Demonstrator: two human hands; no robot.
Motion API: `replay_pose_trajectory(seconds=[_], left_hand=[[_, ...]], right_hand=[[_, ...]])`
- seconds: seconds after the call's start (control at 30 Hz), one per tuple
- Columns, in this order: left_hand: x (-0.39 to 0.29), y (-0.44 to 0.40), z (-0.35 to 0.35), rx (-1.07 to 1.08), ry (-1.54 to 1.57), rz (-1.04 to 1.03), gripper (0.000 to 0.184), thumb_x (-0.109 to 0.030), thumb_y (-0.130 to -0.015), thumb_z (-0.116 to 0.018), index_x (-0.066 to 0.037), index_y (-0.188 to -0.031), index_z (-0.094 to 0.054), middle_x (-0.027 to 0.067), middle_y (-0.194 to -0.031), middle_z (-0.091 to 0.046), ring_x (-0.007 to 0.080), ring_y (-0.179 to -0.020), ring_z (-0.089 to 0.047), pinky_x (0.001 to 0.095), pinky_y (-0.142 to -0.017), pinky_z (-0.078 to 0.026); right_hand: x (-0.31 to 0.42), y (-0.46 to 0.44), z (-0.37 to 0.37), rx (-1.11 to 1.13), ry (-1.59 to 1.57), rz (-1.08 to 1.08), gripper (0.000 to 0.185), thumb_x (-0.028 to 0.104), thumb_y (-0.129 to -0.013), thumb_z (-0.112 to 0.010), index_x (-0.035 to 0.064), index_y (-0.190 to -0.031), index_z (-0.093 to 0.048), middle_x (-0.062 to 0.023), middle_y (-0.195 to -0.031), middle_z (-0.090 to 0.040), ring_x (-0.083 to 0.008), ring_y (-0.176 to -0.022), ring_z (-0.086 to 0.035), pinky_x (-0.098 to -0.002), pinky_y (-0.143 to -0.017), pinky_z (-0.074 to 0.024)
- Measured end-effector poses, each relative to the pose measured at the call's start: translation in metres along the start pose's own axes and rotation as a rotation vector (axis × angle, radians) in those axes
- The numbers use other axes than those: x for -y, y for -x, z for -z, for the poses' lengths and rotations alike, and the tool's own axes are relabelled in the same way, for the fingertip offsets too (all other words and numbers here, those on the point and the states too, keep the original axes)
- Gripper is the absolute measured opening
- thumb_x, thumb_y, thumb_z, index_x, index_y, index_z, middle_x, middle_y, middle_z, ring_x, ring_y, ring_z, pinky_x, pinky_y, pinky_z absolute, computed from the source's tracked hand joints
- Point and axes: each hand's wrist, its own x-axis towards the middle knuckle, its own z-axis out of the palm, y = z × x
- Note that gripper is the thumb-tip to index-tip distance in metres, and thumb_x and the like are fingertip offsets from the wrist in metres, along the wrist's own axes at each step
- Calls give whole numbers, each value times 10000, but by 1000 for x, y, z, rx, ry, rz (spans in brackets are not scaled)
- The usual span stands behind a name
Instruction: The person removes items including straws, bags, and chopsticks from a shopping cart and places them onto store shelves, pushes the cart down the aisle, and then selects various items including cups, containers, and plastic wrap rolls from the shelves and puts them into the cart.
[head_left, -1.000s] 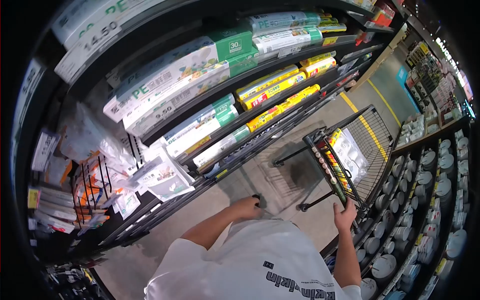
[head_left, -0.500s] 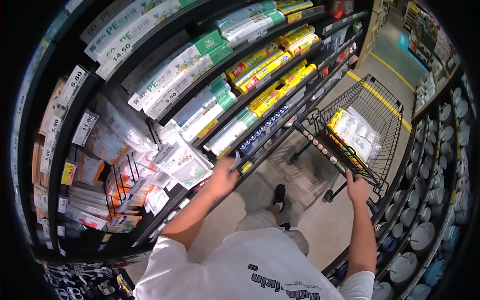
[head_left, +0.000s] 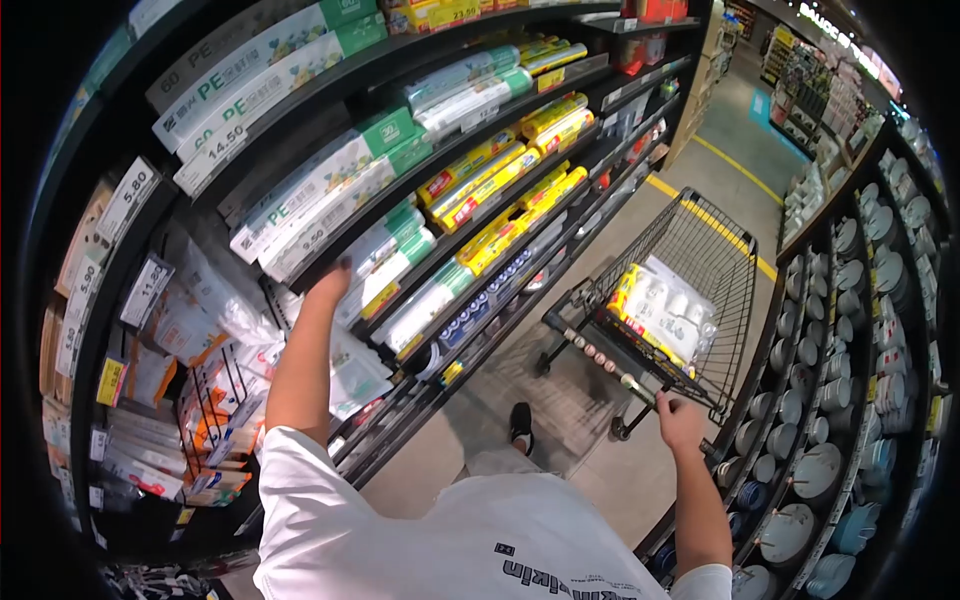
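Note:
My left hand (head_left: 328,286) reaches into the shelf on the left, at the front of the long white-and-green boxes marked PE (head_left: 335,195). Its fingers are mostly hidden, so whether they grip anything does not show. White plastic packs (head_left: 355,375) hang just below that hand. On the right, my right hand (head_left: 681,420) is closed around the handle end of a black wire shopping cart (head_left: 735,290). In the cart lies a clear-wrapped pack of white rolls (head_left: 680,312), with yellow and red packaging (head_left: 627,287) beside it.
Yellow rolls (head_left: 490,185) fill the shelves further along on the left. Stacked bowls and plates (head_left: 800,470) line the shelves on the right. Price tags (head_left: 148,290) stick out at the left. Beyond the cart, the aisle floor (head_left: 735,140) has yellow lines.
My left hand has moved up and left from the lower shelf edge to the PE boxes. My right hand stays on the cart, which appears lower and further left in view.

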Motion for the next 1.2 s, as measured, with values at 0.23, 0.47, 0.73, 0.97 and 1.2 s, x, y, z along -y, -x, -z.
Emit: replay_pose_trajectory(seconds=[0.23,0.47,0.73,0.97,1.2], left_hand=[[-30,37,56,30,168,63,613,-498,-952,-566,-26,-1343,-555,292,-1276,-594,461,-1206,-554,491,-1064,-407],[-131,129,98,-297,542,-262,611,-180,-722,-825,38,-1228,-560,223,-1099,-597,413,-1004,-561,484,-866,-450],[-260,114,85,-50,1045,-573,642,-193,-679,-860,23,-1213,-575,200,-1154,-594,407,-1047,-561,479,-907,-452],[-359,121,87,228,1179,-822,626,-220,-656,-878,-21,-1179,-597,160,-1061,-605,371,-971,-565,462,-845,-473],[-390,113,70,652,1352,-901,545,-211,-859,-742,14,-1313,-542,178,-1248,-580,331,-1140,-595,400,-965,-489]], right_hand=[[3,3,-2,-88,-37,15,543,554,-932,-535,67,-835,-756,-203,-794,-703,-396,-800,-689,-478,-719,-530],[16,-8,-2,-77,-61,-16,485,537,-926,-561,98,-919,-767,-147,-806,-725,-356,-795,-705,-441,-717,-538],[24,-35,-21,32,-847,-16,444,186,-903,-748,-4,-1262,-569,-83,-1121,-641,-182,-1048,-624,-322,-913,-515],[176,-52,22,280,-1748,-139,440,192,-962,-667,43,-1321,-460,-93,-1162,-618,-206,-1054,-632,-356,-893,-535],[95,-156,31,52,-1676,-628,442,320,-939,-621,36,-1262,-522,-112,-1066,-667,-271,-941,-674,-467,-889,-546]])
